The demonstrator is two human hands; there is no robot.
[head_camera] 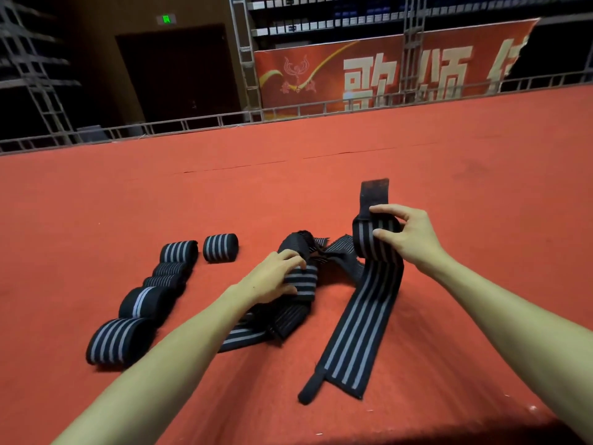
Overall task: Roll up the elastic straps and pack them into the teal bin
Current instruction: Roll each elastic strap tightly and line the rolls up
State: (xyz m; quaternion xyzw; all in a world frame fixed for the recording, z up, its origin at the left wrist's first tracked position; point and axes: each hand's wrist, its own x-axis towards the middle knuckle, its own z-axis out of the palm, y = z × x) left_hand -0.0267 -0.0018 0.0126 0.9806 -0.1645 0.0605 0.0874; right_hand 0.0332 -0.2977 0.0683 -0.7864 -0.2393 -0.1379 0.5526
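My right hand (407, 236) grips a black elastic strap with grey stripes (362, 316) at a fold near its top. A black end tab sticks up above my fingers, and the long striped tail runs down onto the red carpet toward me. My left hand (272, 277) rests on a tangled pile of loose straps (333, 255), its fingers curled round one striped strap there. To the left, several rolled straps (146, 303) lie in a diagonal row, and one more roll (220, 247) stands apart behind them. No teal bin is in view.
The red carpet (321, 187) covers a wide raised floor. A low metal railing (192, 123) runs along its far edge, with a red banner (385, 69) and metal truss posts behind it.
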